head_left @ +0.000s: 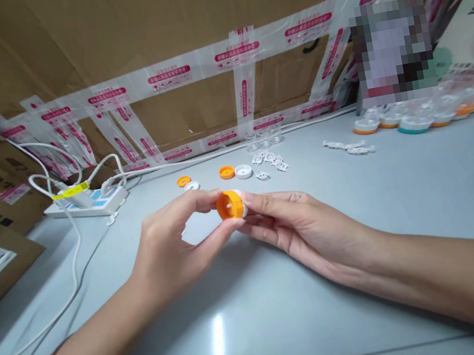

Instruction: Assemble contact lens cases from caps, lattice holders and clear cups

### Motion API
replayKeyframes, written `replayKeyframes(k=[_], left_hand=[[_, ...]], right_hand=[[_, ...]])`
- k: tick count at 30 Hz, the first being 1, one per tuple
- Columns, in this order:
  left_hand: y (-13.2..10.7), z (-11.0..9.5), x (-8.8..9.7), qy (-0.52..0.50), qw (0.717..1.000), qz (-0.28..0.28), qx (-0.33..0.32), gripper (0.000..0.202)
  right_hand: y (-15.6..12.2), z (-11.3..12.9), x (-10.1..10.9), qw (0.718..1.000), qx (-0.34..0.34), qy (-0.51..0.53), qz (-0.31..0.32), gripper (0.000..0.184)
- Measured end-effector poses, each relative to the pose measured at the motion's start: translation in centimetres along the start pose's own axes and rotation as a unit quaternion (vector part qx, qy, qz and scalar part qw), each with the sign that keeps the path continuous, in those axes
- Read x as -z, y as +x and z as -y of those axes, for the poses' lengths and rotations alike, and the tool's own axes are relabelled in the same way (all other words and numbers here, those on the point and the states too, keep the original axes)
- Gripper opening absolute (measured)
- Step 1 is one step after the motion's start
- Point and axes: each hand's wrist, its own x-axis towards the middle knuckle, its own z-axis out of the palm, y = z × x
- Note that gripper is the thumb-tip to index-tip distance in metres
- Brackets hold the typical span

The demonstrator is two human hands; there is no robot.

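Observation:
Between both hands, above the middle of the table, is a small round orange plastic cap with its hollow side showing and a white peg at its centre. A white round part sits against its right side, partly covered by fingers. My left hand pinches the orange cap between thumb and fingers. My right hand grips the white part's side from the right. Behind them lie an orange ring, a white ring, another orange cap and a white cap.
Small white plastic pieces lie behind the hands, near clear cups. More white pieces are to the right. Several clear-topped items with coloured bases stand back right. A power strip with cables is left; a large carton closes the back.

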Motion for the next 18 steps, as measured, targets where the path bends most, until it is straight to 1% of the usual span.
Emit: replayKeyframes(k=[2,6,7,11,18], left_hand=[[-0.08,0.17,-0.03,0.004,1.000,0.007,-0.009,0.014],[-0.27,0.40,-0.21,0.016,0.998,0.014,-0.053,0.015],[-0.29,0.39,-0.25,0.013,0.999,0.015,-0.049,0.016],[-0.10,0.23,-0.24,-0.027,0.999,0.026,0.009,0.021],[0.09,0.62,-0.49,-0.105,0.992,0.059,0.039,0.024]], right_hand=[[-0.01,-0.09,0.05,1.000,0.001,-0.005,-0.006,0.013],[0.01,-0.18,0.11,1.000,-0.006,-0.006,-0.019,0.011],[0.03,-0.17,0.09,1.000,-0.007,-0.002,-0.021,0.011],[0.09,-0.13,-0.03,0.999,-0.015,0.023,-0.021,0.008],[0.15,-0.12,0.25,0.998,-0.035,0.041,-0.012,0.013]])
